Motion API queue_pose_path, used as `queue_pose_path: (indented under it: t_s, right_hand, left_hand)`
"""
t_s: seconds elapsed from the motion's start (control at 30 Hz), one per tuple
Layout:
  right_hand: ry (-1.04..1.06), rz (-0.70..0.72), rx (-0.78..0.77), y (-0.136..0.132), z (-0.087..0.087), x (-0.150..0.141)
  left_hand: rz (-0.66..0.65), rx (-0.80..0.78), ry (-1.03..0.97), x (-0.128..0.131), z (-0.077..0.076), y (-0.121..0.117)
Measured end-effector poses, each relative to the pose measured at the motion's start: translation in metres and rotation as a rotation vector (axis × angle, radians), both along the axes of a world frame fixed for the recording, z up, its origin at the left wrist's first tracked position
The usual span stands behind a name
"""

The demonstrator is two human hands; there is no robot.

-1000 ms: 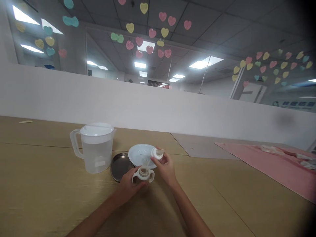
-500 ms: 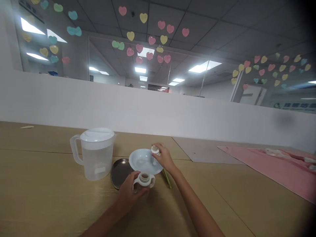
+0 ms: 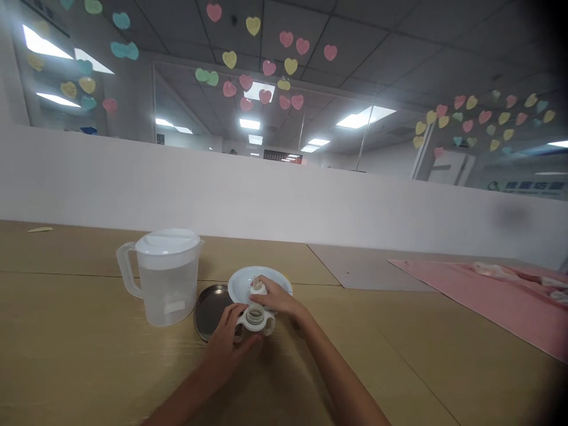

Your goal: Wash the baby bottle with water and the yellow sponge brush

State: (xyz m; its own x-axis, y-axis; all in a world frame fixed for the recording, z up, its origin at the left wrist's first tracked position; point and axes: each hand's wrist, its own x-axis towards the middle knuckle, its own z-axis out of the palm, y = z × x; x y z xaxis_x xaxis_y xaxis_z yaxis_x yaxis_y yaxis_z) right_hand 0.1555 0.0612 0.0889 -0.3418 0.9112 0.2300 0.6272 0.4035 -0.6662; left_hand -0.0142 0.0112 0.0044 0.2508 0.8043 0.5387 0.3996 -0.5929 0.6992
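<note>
My left hand (image 3: 231,337) is closed around a baby bottle (image 3: 255,319) with two white side handles; its threaded mouth is uncovered and faces up. Between the fingertips of my right hand (image 3: 276,296) is a bottle cap (image 3: 258,286), white with a clear top, held just beyond the bottle's mouth and apart from it. Behind it lies a shallow white bowl (image 3: 242,278), partly hidden by my right hand. A round dark metal tray (image 3: 208,313) rests left of the bottle, its near right side covered by my left hand.
A lidded clear plastic jug (image 3: 166,290) with liquid stands on the table (image 3: 89,343) at the left. Farther right lies a pink cloth (image 3: 479,296) with items on it. A small pale flat piece (image 3: 40,229) is at the back left. A white wall (image 3: 266,201) borders the table.
My right hand has brought the cap leftward and nearer, from over the bowl's right side to just behind the bottle's mouth. My left hand still holds the bottle. The view has shifted slightly.
</note>
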Motion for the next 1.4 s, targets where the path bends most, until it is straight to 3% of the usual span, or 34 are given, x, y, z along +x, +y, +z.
queue_pose_path:
  t_s: [0.1,0.2,0.33,0.47,0.6,0.9,1.4]
  right_hand:
    - [0.027,-0.005,-0.013,-0.002,-0.002,-0.004]
    - [0.066,-0.099,0.078,0.0,-0.001,-0.009]
    - [0.128,-0.22,0.177,-0.008,0.018,-0.014]
    - [0.165,-0.059,0.1,-0.035,0.044,-0.024]
    - [0.079,0.139,0.07,-0.062,0.054,-0.043]
    - [-0.07,-0.031,0.266,-0.073,0.046,-0.06]
    - [-0.049,-0.061,0.349,-0.071,0.033,-0.065]
  left_hand:
    - [-0.014,0.001,-0.014,0.0,-0.001,0.0]
    - [-0.03,0.004,-0.051,-0.001,0.0,-0.001]
    - [0.004,0.026,-0.149,-0.006,0.004,0.0]
    - [0.13,0.086,-0.237,-0.011,0.009,0.003]
    - [0.155,0.127,-0.328,-0.012,0.011,0.0]
    - [0.113,0.133,-0.335,-0.009,0.019,-0.012]
    - [0.159,0.184,-0.313,-0.015,0.019,-0.006]
